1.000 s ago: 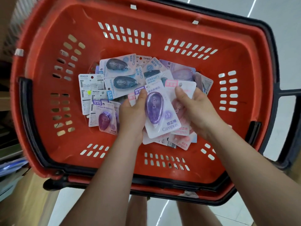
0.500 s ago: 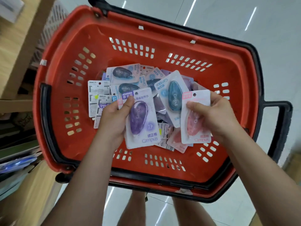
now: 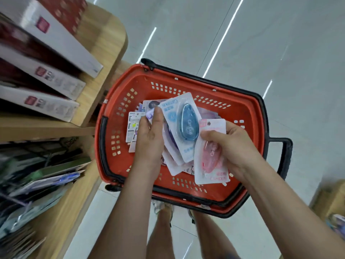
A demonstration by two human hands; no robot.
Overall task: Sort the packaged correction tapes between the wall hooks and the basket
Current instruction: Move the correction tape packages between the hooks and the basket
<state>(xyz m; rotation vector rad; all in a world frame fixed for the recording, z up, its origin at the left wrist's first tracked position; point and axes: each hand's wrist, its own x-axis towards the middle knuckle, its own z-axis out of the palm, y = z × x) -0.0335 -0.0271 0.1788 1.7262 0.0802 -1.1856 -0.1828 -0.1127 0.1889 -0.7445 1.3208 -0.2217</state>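
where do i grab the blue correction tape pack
Pinch the flat card margin at the far corner of the blue blister-carded correction tape, coming from the far side. The domed blister is rounded; the left hand, gripping the purple blister-carded pack beneath, lines its left edge, and the right hand's pink blister-carded pack overlaps its near right.
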